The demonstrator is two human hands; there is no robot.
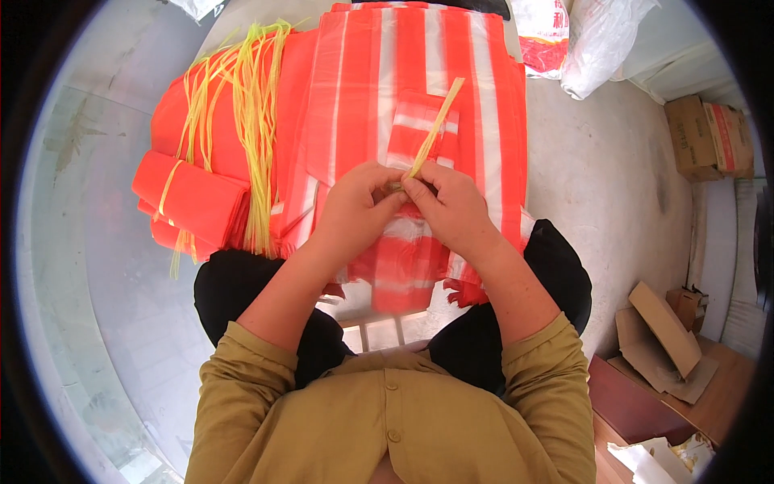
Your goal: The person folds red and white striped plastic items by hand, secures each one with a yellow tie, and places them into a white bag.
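Observation:
My left hand [364, 202] and my right hand [446, 202] meet over a folded bundle of red-and-white striped plastic sheeting [406, 260]. Between their fingertips they pinch a yellow plastic tie strip [436, 130], whose free ends point up and to the right. The part of the strip around the bundle is hidden by my fingers. Beneath lies a broad stack of striped red-and-white plastic sheets [357, 91]. To its left, a hank of loose yellow strips [257, 133] is draped over plain red sheets [166, 115]. Folded red bundles with yellow ties [190, 193] rest at the stack's left edge.
White plastic bags [604, 42] are at the top right. Cardboard boxes [692, 142] stand by the right wall. At the lower right, opened cardboard [662, 339] lies on a brown wooden surface [725, 369]. My knees in black trousers [559, 266] flank the stack.

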